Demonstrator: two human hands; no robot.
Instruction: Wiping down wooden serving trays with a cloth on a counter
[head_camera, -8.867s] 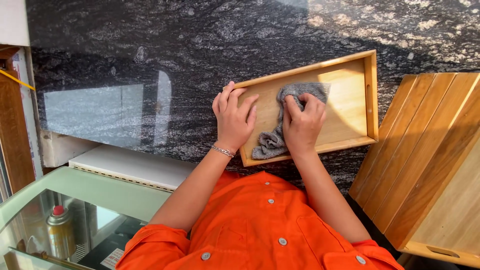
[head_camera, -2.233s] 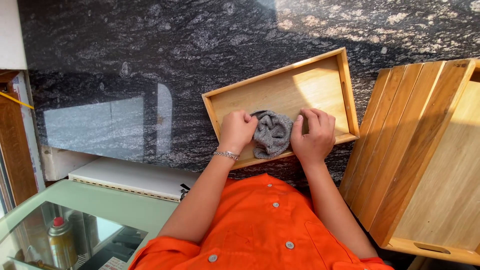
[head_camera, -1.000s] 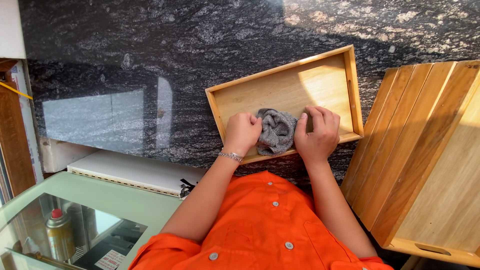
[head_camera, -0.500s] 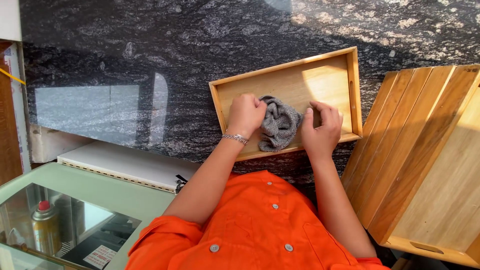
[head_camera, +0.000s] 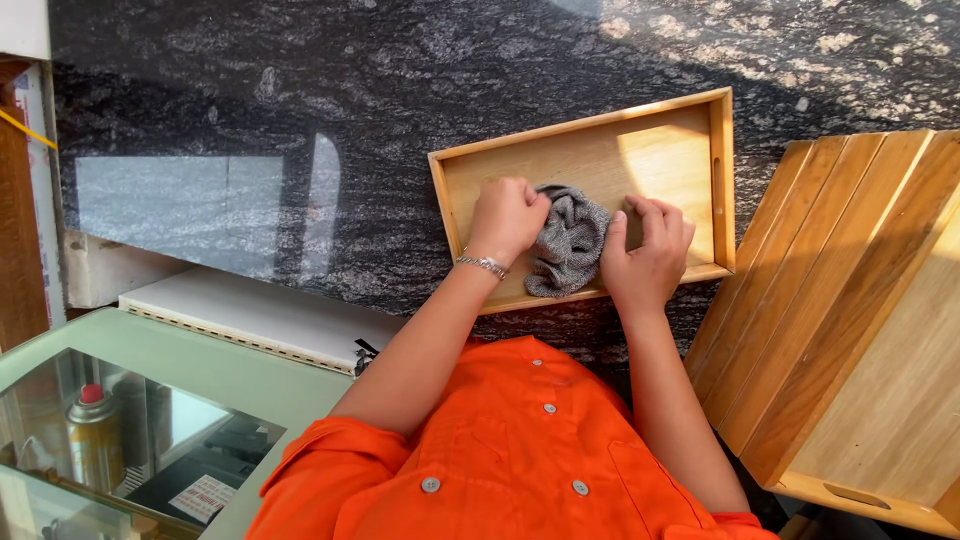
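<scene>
Left hand (head_camera: 505, 215) was closed on the grey cloth (head_camera: 567, 240), bunched inside the wooden tray (head_camera: 580, 165); right hand (head_camera: 648, 250) lay open beside it. Risk: tray (light, on polished bench (head_camera: 250, 120)) could skid under hard rubbing.

You wear a bright orange button-up shirt (head_camera: 520, 450) with short sleeves, the cuffs rolled or hemmed just above your elbows. Small round grey buttons (head_camera: 549, 408) run down its front and sit on the chest flaps. A thin silver chain bracelet (head_camera: 483, 265) circles your left wrist. Both forearms and hands are bare, without gloves or rings.
</scene>
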